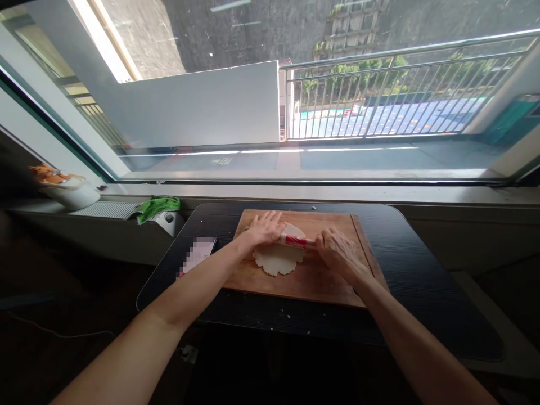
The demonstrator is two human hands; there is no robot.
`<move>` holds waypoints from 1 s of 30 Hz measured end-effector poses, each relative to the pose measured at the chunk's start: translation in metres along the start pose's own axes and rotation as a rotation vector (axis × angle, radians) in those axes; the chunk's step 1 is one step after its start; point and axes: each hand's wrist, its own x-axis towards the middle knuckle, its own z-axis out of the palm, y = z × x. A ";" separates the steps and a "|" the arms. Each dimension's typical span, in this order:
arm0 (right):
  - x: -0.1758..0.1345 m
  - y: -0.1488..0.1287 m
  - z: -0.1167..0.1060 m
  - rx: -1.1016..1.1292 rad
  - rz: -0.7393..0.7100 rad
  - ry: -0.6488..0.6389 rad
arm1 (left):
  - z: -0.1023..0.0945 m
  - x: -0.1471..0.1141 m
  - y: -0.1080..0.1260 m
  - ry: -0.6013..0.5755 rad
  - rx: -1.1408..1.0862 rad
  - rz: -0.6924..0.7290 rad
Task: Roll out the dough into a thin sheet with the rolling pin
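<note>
A flat, pale sheet of dough [276, 260] with a ragged edge lies on a wooden board [324, 284]. Across its upper part sits a rolling pin [294, 241] with a red and white label in the middle. My left hand [265, 228] rests over the pin's left end, its fingers reaching forward and the palm hiding that end. Around the right end, the fingers of my right hand [335, 247] are curled. Both hands are low over the board, one on either side of the label.
The board lies on a dark table [422, 275] with small crumbs near its front edge. A phone [198, 256] is left of the board. Beyond the table stand a window sill [337, 193], a green cloth [158, 208] and a white pot [71, 192].
</note>
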 end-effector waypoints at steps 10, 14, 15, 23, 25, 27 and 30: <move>0.072 0.011 0.013 0.102 0.032 0.017 | 0.011 0.035 -0.001 0.182 0.016 -0.082; 0.042 0.005 0.016 0.075 -0.056 0.024 | 0.014 0.011 -0.004 0.044 0.001 -0.060; 0.029 0.004 0.018 0.057 -0.098 0.044 | 0.017 0.000 -0.005 0.034 0.011 -0.024; 0.073 0.010 0.016 0.065 -0.029 0.118 | 0.006 0.028 0.000 0.143 0.042 -0.062; 0.080 0.011 0.014 0.071 0.033 0.076 | 0.004 0.031 0.001 0.144 0.036 -0.096; 0.061 0.009 0.017 0.056 -0.028 0.085 | 0.009 0.012 0.000 0.129 0.022 -0.071; 0.014 0.004 0.025 0.012 -0.184 0.157 | 0.021 -0.030 -0.001 0.158 0.025 0.081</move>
